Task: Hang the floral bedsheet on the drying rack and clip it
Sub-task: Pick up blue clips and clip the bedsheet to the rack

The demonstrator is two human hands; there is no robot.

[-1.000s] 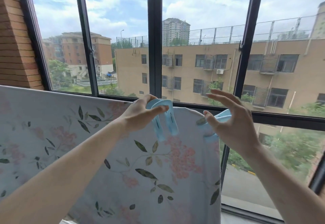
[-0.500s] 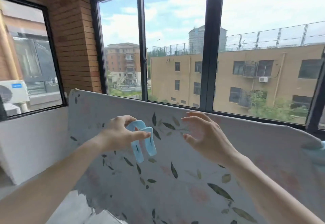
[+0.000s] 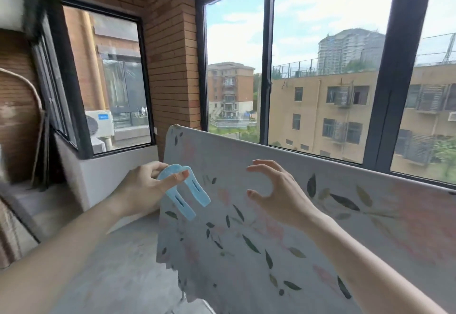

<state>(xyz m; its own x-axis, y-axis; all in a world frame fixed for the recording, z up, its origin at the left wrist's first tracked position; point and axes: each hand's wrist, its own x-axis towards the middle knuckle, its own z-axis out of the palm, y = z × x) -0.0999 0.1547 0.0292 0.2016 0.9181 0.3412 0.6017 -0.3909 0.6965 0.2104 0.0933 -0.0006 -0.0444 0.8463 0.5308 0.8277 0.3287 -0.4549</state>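
The floral bedsheet [image 3: 259, 252], pale with dark leaves and faint pink flowers, hangs over a rail that it hides, running from centre to the right edge. My left hand [image 3: 145, 187] pinches a large light-blue clip [image 3: 183, 190] by its top, jaws pointing down, just left of the sheet's left end. My right hand [image 3: 278, 190] hovers in front of the sheet with fingers spread and loosely curved, holding nothing and apart from the clip.
Dark-framed windows [image 3: 269, 67] stand right behind the sheet, with a brick pillar [image 3: 170, 67] at the corner. A low white ledge [image 3: 118, 165] runs along the left wall. A brown woven panel [image 3: 19, 128] leans at far left. Grey concrete floor [image 3: 118, 264] lies below.
The view has swung left from the sheet's right end, where a blue clip sits, to its left end. My left hand kept its clip and moved left along the sheet. My right hand let go and followed.
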